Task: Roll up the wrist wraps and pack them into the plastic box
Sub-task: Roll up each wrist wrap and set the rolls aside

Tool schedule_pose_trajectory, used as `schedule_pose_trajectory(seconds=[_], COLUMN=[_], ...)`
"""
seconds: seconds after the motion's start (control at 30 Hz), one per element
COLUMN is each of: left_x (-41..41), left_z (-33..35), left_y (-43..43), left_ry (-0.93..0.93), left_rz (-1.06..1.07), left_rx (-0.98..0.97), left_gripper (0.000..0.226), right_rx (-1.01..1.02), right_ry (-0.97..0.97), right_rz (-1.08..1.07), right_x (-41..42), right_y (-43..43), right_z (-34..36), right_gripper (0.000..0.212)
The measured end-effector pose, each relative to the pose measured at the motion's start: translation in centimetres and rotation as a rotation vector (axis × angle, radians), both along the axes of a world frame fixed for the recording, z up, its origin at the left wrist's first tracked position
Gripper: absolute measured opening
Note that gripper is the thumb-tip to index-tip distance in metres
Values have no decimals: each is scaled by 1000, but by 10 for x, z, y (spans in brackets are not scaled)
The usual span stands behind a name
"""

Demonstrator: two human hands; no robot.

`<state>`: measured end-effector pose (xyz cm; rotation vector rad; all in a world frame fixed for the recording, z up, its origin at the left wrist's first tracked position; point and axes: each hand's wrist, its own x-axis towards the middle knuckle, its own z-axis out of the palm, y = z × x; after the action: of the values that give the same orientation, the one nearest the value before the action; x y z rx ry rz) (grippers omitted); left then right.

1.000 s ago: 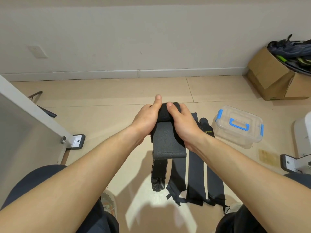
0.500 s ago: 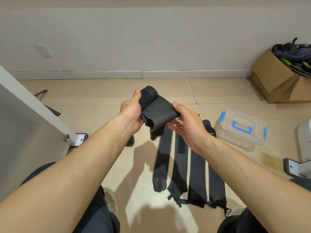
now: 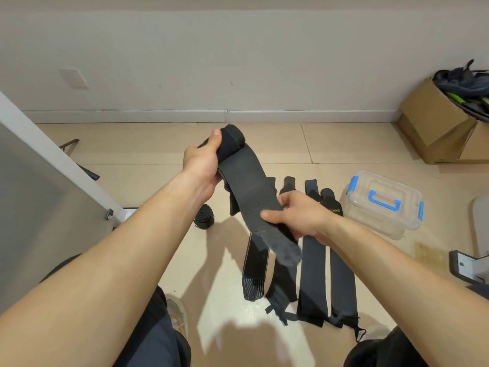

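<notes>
I hold a black wrist wrap [image 3: 248, 189] in the air above the floor. My left hand [image 3: 202, 162] grips its rolled end at the top. My right hand [image 3: 299, 215] pinches the loose tail lower down, so the strap stretches diagonally between them. Several more black wraps [image 3: 313, 263] lie flat side by side on the tiles beneath. A finished rolled wrap [image 3: 203, 219] sits on the floor to the left. The clear plastic box [image 3: 383, 205] with blue latches and handle stands closed on the right.
A grey-white panel [image 3: 39, 181] with a bracket foot leans along the left. An open cardboard box [image 3: 444, 123] full of dark gear sits in the far right corner. A white fixture with a grey base [image 3: 468, 266] is at the right edge. My knees fill the bottom corners.
The wrap has come partly unrolled. My left hand lifted the rolled end up and left, while my right hand pulled the tail down and right, stretching it out.
</notes>
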<state>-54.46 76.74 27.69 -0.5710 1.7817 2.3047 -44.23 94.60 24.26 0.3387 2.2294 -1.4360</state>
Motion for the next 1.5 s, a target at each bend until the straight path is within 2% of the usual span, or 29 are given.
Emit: schedule_pose_trajectory(seconds=[0.03,0.1,0.17,0.2,0.27,0.33,0.43,0.53,0.63,0.8,0.97,1.13,1.37,1.5], left_x=[2,7,13,17,22,27,35,41,47,50,46,49,48,48], left_z=[0,0,2,3,3,2,-2,-8,-14,-14,-12,-12,-10,-8], left_y=[3,10,16,19,24,30,39,45,47,51,50,47,44,42], left_ry=[19,64,104,114,121,117,115,110,130,204,314,324,349,261], left_rz=[-36,-120,-205,-243,-307,-356,-365,-302,-241,-284,-413,-500,-571,-474], left_rx=[-11,-41,-54,-46,-30,-18,17,-42,-77,-100,-143,-103,-97,-120], left_gripper=[42,44,45,45,45,43,43,41,41,38,25,21,28,44], right_rx=[82,98,-67,-151,-298,-410,-537,-505,-513,-616,-614,-571,-523,-537], right_ry=[-23,9,139,213,275,255,276,253,185,143,112,89,217,306], right_rz=[30,12,-100,-157,-242,-294,-387,-422,-443,-544,-550,-569,-526,-537], right_x=[0,-2,-7,-11,-20,-24,-21,-19,-19,-20,-20,-21,-18,-20], right_y=[1,3,8,10,11,7,-7,-19,-27,-26,-14,-12,-13,-12], right_z=[0,7,15,18,20,19,10,2,-2,7,20,22,24,21], right_gripper=[37,78,111,112,93,75,70,74,91,90,58,66,48,39])
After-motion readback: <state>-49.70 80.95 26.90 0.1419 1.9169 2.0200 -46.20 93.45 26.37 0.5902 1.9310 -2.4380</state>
